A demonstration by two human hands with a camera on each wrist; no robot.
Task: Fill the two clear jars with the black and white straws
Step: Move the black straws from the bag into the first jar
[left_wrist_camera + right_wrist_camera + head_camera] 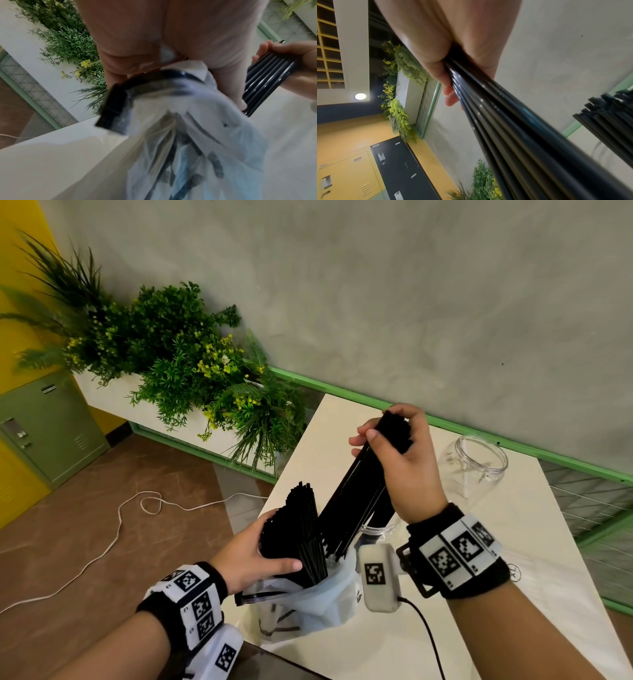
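Both hands grip black straws: the left hand (253,549) holds a bundle (298,535) standing in a plastic bag (325,601) on the bench (513,542), while the right hand (400,460) clasps a tilted handful (356,498), lower ends slanting toward the near jar (376,530) just below that wrist. An empty jar (476,463) stands further right.

Near jar (376,530) mostly hidden behind straws (356,491), right hand (407,470); bag (197,135) blurred in left wrist view.

The head view looks down over both hands and the tabletop (513,542). Each wrist view sits close behind its palm; all share the black straws (356,494).
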